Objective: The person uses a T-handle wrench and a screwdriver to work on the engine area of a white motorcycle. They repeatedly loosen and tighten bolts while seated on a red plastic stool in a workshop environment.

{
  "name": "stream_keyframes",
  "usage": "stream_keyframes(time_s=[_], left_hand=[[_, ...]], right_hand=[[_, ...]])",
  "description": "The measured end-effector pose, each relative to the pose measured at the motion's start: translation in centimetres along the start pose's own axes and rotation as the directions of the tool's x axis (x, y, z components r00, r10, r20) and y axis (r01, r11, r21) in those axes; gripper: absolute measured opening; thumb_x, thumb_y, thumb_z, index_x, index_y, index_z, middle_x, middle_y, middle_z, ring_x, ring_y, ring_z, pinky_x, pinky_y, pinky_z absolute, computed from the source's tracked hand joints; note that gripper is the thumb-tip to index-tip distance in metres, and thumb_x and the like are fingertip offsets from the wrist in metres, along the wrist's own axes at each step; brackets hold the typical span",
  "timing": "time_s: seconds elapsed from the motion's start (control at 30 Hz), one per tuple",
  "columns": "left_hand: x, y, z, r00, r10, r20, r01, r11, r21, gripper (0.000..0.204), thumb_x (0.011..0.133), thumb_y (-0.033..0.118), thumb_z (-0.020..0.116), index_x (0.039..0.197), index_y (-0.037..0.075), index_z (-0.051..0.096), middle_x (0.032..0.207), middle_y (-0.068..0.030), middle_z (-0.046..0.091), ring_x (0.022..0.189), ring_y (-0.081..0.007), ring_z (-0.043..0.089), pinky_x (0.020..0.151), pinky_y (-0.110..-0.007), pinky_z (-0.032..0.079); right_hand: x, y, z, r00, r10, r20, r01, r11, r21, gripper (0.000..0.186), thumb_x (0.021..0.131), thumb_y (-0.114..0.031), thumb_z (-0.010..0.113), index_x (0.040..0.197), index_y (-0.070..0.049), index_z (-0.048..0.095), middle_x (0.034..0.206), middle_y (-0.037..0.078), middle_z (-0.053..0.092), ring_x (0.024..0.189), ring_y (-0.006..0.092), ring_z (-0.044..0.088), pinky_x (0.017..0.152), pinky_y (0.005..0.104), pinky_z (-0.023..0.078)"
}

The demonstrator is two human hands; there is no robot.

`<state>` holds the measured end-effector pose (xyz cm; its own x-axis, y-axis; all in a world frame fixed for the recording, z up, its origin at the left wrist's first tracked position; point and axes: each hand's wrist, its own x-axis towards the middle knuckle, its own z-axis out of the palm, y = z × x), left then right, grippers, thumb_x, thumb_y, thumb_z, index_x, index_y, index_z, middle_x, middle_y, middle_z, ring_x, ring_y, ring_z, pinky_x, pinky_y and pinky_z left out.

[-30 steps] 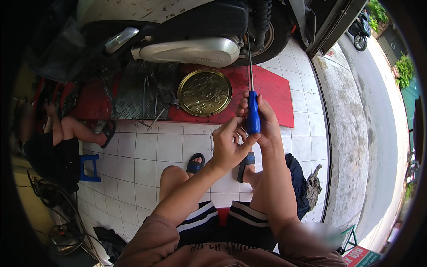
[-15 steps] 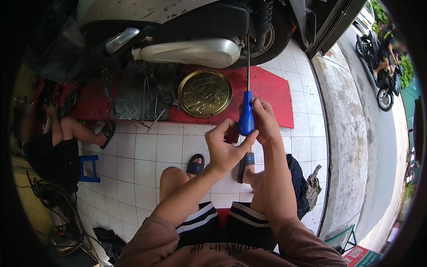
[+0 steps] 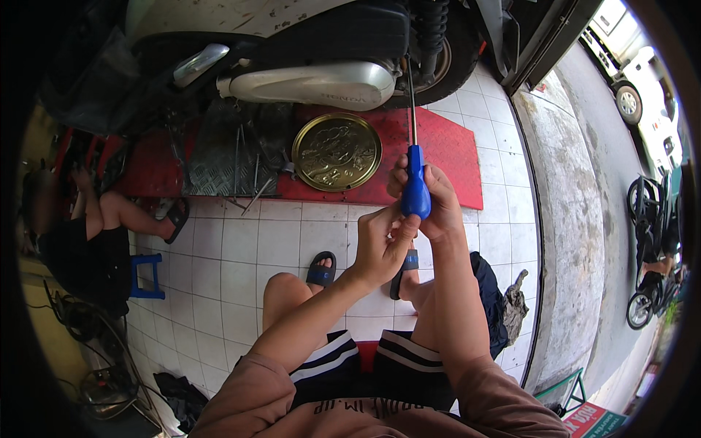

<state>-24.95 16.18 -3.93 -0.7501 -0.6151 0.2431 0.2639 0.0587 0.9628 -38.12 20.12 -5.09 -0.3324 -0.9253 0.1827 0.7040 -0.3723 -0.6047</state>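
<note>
Our screwdriver [image 3: 415, 155] had shifted slightly rightward at its blue handle [image 3: 415, 193] since the earlier frame, and our left hand [image 3: 382, 245] had drawn closer.
Our right hand [image 3: 444, 212], the nearer, wrapped the handle; our left was curled, thumb at the butt, whether gripping we couldn't tell. From both, the long axis ran ahead to the scooter [image 3: 321, 45]. We counted one screwdriver, one scooter, one golden tray [image 3: 336, 152] ahead-left of the right hand, two sandals [image 3: 321, 275] bodyward.

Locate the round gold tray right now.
In the head view, the gold tray lies on the red platform, left of the blue-handled screwdriver, below the scooter's silver cover.
</note>
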Motion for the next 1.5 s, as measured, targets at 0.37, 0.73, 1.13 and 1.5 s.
stream_keyframes(time_s=[0.37, 0.73, 1.13, 1.5], left_hand=[[0.5, 1.0, 0.0, 0.968, 0.242, -0.066, -0.190, 0.881, 0.434, 0.030, 0.076, 0.013, 0.080, 0.091, -0.001, 0.058, 0.067, -0.0046, 0.065, 0.055, -0.0071, 0.060, 0.048, -0.020, 0.044], [0.3, 1.1, 0.1, 0.988, 0.121, -0.101, -0.063, 0.890, 0.452, 0.028, 0.075, 0.014, 0.081, 0.078, 0.001, 0.056, 0.068, -0.0067, 0.066, 0.053, -0.0102, 0.060, 0.048, -0.022, 0.045], [1.1, 0.6, -0.5, 0.792, 0.606, 0.072, -0.499, 0.575, 0.649, 0.033, 0.067, 0.008, 0.084, 0.079, 0.005, 0.053, 0.079, -0.0074, 0.054, 0.055, -0.0151, 0.051, 0.046, -0.029, 0.041], [0.9, 0.6, 0.1, 0.836, 0.547, -0.041, -0.468, 0.749, 0.469, 0.038, 0.078, 0.009, 0.078, 0.106, -0.002, 0.055, 0.103, -0.0131, 0.054, 0.072, -0.0169, 0.061, 0.058, -0.025, 0.053]], right_hand=[[-0.2, -1.4, -0.5, 0.963, -0.034, -0.266, -0.100, 0.874, -0.476, 0.037, 0.092, -0.036, 0.062, 0.091, 0.001, 0.060, 0.077, 0.006, 0.060, 0.065, 0.0101, 0.055, 0.056, 0.0233, 0.045], [-0.1, -0.8, 1.1, 0.969, 0.068, -0.238, -0.106, 0.983, -0.152, 0.037, 0.098, -0.037, 0.048, 0.098, -0.002, 0.057, 0.082, 0.007, 0.060, 0.072, 0.0138, 0.058, 0.058, 0.0243, 0.048], [0.0, -1.3, -0.1, 0.949, -0.010, -0.316, -0.109, 0.928, -0.357, 0.030, 0.091, -0.032, 0.064, 0.092, -0.003, 0.060, 0.073, 0.001, 0.058, 0.062, 0.0070, 0.052, 0.054, 0.0225, 0.043], [0.2, -0.5, 0.9, 0.998, 0.048, -0.038, -0.038, 0.971, 0.235, 0.039, 0.092, -0.032, 0.062, 0.114, -0.001, 0.052, 0.093, 0.008, 0.060, 0.077, 0.0166, 0.058, 0.065, 0.0283, 0.051]])
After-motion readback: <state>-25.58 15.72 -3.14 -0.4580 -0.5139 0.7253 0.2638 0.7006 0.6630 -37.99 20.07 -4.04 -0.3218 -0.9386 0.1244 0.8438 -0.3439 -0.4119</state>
